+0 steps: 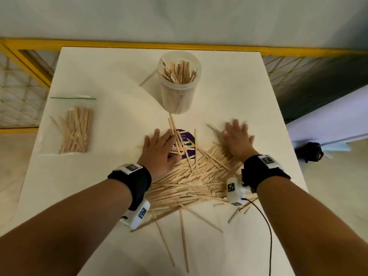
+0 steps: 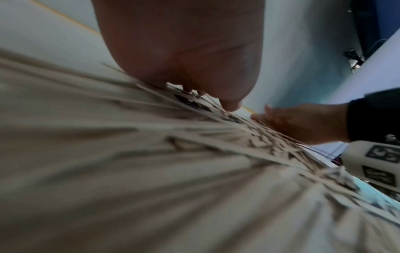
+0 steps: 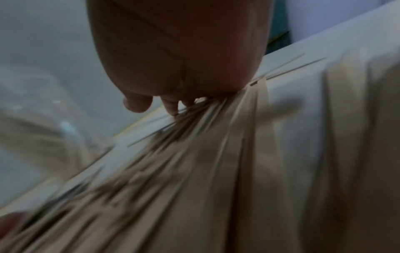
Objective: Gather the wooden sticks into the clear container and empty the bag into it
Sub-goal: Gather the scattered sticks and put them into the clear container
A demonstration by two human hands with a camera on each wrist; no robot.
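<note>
Both forearms reach out from the near edge of the white table (image 1: 111, 108), each wearing a black wrist strap with a small white camera block. Between them, towards the near edge, lies the loose heap of thin, pale wooden sticks (image 1: 185, 184), with a few strays fanned out nearer still. The left hand (image 1: 161, 150) lies flat with straight fingers on the heap's far left side, over a purple round label (image 1: 189, 140). The right hand (image 1: 238, 140) is likewise flat and spread on the far right side; neither grips anything. Both wrist views, though blurred, show fingertips pressing down on sticks.

Past the hands, near the middle of the table, stands the clear round plastic container (image 1: 178, 82), upright and already partly filled with sticks. At the left edge lies the clear zip bag with a green seal (image 1: 74, 126), flat, still holding its sticks.

These sticks look light, stiff and smooth, so I'd expect them to slide and scatter under a flat palm, and perhaps snap if bent. Sweeping them together so they lie parallel, then curling the fingers round the middle of a bundle, seems the surest hold. The bag is limp; its bottom corners look best for tipping it.
</note>
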